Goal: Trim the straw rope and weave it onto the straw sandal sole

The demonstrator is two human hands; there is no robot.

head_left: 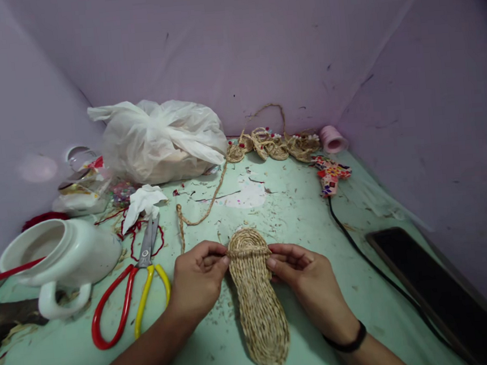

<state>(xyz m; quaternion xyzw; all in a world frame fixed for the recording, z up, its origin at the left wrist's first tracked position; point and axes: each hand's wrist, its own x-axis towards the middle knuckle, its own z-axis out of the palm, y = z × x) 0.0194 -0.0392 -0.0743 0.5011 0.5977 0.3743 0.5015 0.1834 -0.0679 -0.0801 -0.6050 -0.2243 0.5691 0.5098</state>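
A woven straw sandal sole point(260, 306) lies lengthwise in front of me, its narrower heel end pointing away. Across it, near the far end, runs a braided straw cord point(249, 253). My left hand point(198, 280) pinches the cord's left end at the sole's edge, thumb against forefinger. On the opposite edge, my right hand point(305, 273) pinches the cord's right end in the same way; a black band circles that wrist. The undersides of the fingertips are hidden. Left of my left hand rest scissors point(145, 259) with one red and one yellow handle.
A white pot point(91, 247) lies tipped at the left. A knotted plastic bag point(163, 141) stands at the back beside small straw sandals point(274, 145) and a pink spool point(332, 139). A flowered cloth-wrapped object point(332, 172) with a black cable and a phone point(431, 285) are at right.
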